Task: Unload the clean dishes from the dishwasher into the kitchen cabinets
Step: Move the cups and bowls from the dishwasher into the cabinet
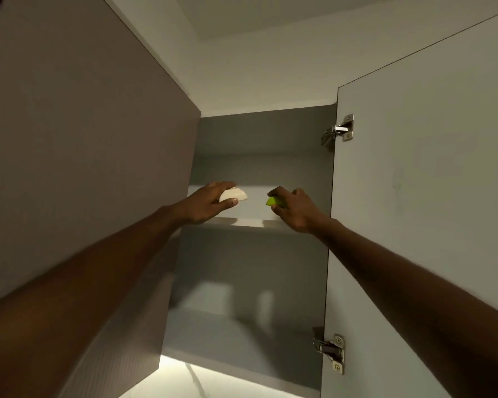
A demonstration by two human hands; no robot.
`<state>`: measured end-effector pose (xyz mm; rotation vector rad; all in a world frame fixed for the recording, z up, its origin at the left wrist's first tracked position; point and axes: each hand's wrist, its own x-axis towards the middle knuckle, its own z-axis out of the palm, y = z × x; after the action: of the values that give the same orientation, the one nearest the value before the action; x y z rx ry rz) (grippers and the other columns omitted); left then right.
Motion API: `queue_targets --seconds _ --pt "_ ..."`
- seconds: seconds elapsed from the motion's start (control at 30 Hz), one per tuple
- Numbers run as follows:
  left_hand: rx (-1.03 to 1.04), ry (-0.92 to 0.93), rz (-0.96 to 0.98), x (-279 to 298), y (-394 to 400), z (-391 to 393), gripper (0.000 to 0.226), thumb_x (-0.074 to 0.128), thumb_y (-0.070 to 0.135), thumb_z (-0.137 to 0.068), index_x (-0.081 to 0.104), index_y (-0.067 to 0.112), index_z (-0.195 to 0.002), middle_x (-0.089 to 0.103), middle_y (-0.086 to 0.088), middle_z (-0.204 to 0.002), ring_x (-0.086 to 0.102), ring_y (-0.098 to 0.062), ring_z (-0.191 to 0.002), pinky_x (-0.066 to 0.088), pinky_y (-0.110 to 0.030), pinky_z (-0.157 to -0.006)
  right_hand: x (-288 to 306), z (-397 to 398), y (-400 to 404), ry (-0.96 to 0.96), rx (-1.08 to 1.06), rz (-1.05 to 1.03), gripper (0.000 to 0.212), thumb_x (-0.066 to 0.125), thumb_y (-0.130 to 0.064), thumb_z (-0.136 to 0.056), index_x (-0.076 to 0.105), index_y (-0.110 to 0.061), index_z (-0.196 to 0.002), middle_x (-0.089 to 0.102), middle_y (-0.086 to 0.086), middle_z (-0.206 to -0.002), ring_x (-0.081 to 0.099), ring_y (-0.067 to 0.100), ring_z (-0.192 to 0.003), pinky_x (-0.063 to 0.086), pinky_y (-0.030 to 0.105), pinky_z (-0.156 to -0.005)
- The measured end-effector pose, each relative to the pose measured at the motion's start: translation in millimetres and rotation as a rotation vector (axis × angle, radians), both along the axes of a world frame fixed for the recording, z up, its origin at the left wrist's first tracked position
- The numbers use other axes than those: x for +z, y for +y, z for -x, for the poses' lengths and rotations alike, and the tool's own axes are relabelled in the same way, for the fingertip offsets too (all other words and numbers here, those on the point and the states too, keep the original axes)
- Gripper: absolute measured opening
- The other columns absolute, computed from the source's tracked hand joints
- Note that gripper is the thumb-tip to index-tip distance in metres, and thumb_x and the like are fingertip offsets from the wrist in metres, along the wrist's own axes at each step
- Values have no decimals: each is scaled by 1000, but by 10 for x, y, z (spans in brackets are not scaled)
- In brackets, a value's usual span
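Up at the shelf (pixel 242 222), each grip clasps a dish: left hand (pixel 210 203), right hand (pixel 295 209).

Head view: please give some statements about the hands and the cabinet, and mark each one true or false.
1. The left hand holds a white item. True.
2. The right hand holds a red item. False: its item is a green item.
3. Both cabinet doors are closed. False: the left door and the right door stand open.
4. Both hands are at the level of the upper shelf. True.
5. Two hinges show on the right door. True: an upper hinge and a lower hinge.
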<state>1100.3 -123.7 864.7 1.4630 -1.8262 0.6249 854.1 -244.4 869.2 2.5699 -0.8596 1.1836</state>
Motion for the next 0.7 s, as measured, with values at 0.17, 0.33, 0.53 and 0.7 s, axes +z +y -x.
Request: queue_targets --seconds 0.17,0.33,0.53,0.7 --pt "-48 -37 -165 136 -411 -6 58 46 43 -108 34 18 -159 43 -6 -156 51 -18 -124 38 -27 -99 91 -108 -218 79 -100 -58 41 54 -35 -106 51 -21 -144 60 22 -130 52 36 -119 44 40 -93" --pt "-26 -57 -352 208 -828 -207 56 46 42 -109 34 21 -158 40 -3 -160 45 -22 -137 36 -34 -115 137 -230 -333 184 -150 -127 39 50 -41 -107 55 -20 -140 62 14 -136 56 33 -120 47 42 -103" --pt "-26 46 -555 367 -1081 -298 49 46 27 -110 40 18 -157 43 -3 -157 43 -24 -139 35 -32 -112 238 -390 -411 248 -155 -178 39 52 -42 -107 61 -28 -141 56 4 -149 49 27 -137 37 33 -107" --pt "8 76 -571 365 -1325 -346 50 43 19 -109 37 22 -159 35 -5 -163 35 -30 -147 30 -37 -117 245 -524 -467 337 -203 -187 44 41 -34 -113 47 -27 -156 40 4 -165 39 28 -149 27 34 -119"
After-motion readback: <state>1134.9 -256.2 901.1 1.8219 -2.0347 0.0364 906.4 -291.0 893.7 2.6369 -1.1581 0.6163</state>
